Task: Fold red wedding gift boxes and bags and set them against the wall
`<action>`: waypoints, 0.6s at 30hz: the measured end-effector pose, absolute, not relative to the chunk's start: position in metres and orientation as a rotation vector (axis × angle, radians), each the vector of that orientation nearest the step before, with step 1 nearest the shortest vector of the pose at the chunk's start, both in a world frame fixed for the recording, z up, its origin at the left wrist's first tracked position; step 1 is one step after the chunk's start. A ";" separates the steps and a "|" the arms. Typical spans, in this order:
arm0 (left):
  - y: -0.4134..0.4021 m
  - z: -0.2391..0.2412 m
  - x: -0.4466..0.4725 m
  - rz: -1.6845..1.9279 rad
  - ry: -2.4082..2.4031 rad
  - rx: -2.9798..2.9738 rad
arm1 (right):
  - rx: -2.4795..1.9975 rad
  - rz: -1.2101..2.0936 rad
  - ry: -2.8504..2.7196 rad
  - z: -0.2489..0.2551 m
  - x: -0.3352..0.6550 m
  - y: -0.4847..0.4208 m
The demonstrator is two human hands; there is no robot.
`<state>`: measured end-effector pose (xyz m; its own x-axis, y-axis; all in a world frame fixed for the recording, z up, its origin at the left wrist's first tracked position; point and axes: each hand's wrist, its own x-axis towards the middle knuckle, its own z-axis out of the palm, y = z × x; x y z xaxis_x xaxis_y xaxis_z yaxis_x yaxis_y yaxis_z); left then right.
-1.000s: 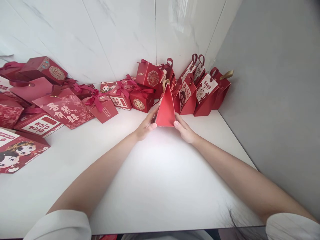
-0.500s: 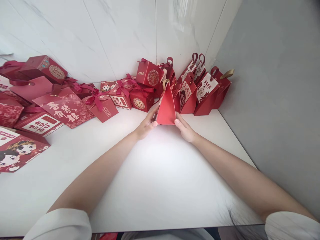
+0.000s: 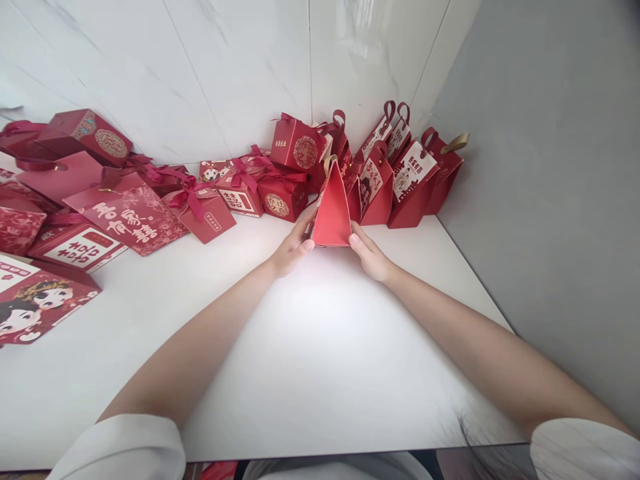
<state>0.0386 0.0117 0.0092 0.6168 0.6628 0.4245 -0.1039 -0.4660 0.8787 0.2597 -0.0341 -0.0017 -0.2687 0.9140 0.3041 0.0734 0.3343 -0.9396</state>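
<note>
A red triangular gift box (image 3: 333, 215) stands upright between my two hands, its plain side facing me and a gold ribbon loop at its peak. My left hand (image 3: 291, 250) grips its lower left edge, thumb at the front and fingers behind. At the lower right edge, my right hand (image 3: 369, 253) holds it the same way. Right behind it is a row of similar boxes, among them a red gift box with a white printed front (image 3: 413, 183). Whether the held box's base touches the table is hard to make out.
Ribbon-tied red boxes, such as one with a gold round emblem (image 3: 283, 198), line the tiled wall (image 3: 250, 73). More red boxes (image 3: 135, 213) are heaped at the left of the white table (image 3: 310, 373). A grey panel (image 3: 540, 173) bounds the right side.
Both hands keep their hold on the triangular box, which hardly moves. The whole view shifts very slightly.
</note>
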 end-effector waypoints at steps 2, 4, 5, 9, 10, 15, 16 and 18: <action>0.012 0.010 0.039 0.977 0.439 1.854 | -0.906 1.075 -1.624 -0.002 0.260 -0.034; 0.012 0.010 0.040 0.993 0.426 1.860 | -0.895 1.073 -1.626 -0.003 0.261 -0.034; 0.012 0.011 0.040 1.001 0.419 1.861 | -0.891 1.071 -1.627 -0.004 0.261 -0.034; 0.011 0.011 0.041 1.004 0.417 1.862 | -0.905 1.071 -1.626 -0.006 0.262 -0.033; 0.011 0.010 0.040 1.000 0.422 1.864 | -0.908 1.070 -1.626 -0.006 0.262 -0.033; 0.011 0.010 0.040 0.997 0.449 1.842 | -0.901 1.065 -1.628 -0.006 0.262 -0.033; 0.011 0.010 0.040 0.998 0.453 1.838 | -0.901 1.065 -1.628 -0.006 0.262 -0.033; 0.010 0.011 0.040 0.994 0.453 1.842 | -0.902 1.064 -1.629 -0.006 0.262 -0.033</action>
<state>0.0403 0.0101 0.0113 0.5993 0.6709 0.4367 -0.1103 -0.4711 0.8752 0.2621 -0.0331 -0.0058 -0.2698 0.9096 0.3161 0.0759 0.3473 -0.9347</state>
